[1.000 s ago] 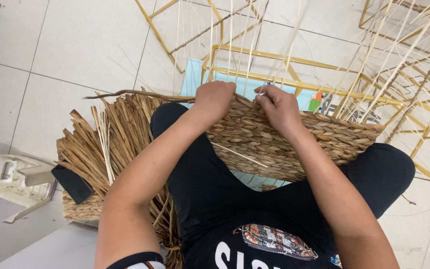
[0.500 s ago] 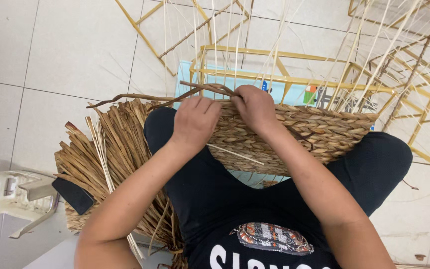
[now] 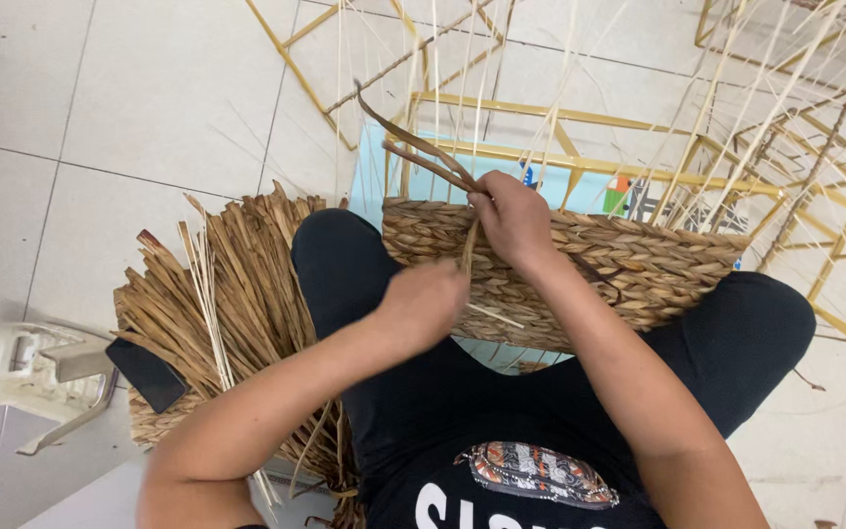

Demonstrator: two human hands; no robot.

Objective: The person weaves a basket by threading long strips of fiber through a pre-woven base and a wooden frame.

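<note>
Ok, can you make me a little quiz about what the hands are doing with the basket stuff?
1. True or false: the right hand pinches brown strands at the top edge of the woven basket.
2. Which hand is lower, nearer the person's body?
3. What dark flat thing lies on the bundle of dried strips? A) phone B) shoe C) cup

Key: 1 true. 2 the left hand. 3 A, the phone.

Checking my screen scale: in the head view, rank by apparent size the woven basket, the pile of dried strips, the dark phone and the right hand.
1. Pile of dried strips, apparently largest, partly hidden by the leg.
2. Woven basket, close behind; arms cover part, so the top two are unsure.
3. Right hand.
4. Phone, near the hand's size; ranking unsure.
</note>
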